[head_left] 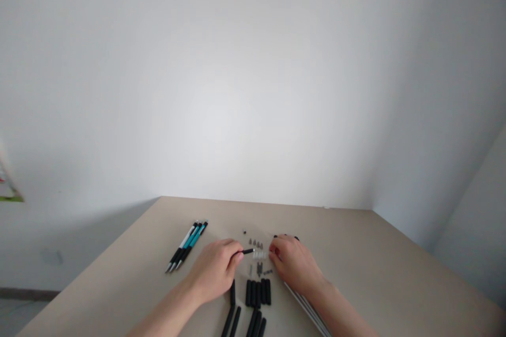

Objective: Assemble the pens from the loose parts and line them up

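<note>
My left hand [216, 269] is closed in a pinch on a slim black pen part [248, 251] with a pale tip pointing right. Opposite it, my right hand [295, 263] has its fingers curled together low over the table; what they hold, if anything, is too small to make out. Between the hands lie small clear pieces [259, 255], with a row of metal cone tips [255, 243] just beyond. Closer to me are small springs [260, 267] and several short black grip sleeves [258, 293]. White pen barrels [306, 306] run partly beneath my right wrist.
Several assembled pens [187, 246], white and teal with black, lie together at the left on the beige table [130, 274]. Longer black tubes [231, 308] and more black pieces [256, 324] are at the near edge. A small dark bit [244, 231] sits farther back, before the wall [253, 89].
</note>
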Demonstrator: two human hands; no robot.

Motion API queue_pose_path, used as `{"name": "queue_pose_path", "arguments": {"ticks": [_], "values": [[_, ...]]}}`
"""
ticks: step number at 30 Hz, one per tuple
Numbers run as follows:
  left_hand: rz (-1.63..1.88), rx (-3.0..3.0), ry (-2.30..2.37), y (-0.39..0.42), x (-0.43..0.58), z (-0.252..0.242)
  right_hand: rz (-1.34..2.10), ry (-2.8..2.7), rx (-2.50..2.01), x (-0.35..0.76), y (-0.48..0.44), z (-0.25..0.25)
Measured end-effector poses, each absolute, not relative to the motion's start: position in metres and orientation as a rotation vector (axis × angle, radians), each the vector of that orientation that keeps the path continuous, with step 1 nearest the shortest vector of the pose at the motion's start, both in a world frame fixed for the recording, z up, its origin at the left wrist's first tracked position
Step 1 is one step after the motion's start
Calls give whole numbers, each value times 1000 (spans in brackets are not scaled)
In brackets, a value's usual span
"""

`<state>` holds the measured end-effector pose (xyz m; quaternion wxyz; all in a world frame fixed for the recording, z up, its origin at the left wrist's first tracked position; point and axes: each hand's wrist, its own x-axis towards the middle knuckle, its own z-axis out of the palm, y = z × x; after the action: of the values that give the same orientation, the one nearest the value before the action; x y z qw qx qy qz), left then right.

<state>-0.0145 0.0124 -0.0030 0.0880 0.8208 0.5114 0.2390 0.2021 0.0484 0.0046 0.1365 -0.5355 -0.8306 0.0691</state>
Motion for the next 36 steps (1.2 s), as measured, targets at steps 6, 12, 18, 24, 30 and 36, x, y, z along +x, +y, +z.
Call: {"name": "queue_pose_path", "arguments": {"ticks": [6,12,18,24,30,36], "values": [[699,2438,1537,9,-13,3,182,-2393,-1526,202,45,8],[689,2440,1550,9,-13,4,194,-2394,-1517,205,47,5],[684,2436,1564,11,-13,0,219,-2452,-1263,208,42,12],[686,2426,1585,10,-13,4,313,-2608,-958,203,27,18],[700,2421,1596,10,-13,1,339,-2681,-890,196,13,26],[676,2423,1604,10,-12,4,358,-2675,-1140,207,14,38]]}}
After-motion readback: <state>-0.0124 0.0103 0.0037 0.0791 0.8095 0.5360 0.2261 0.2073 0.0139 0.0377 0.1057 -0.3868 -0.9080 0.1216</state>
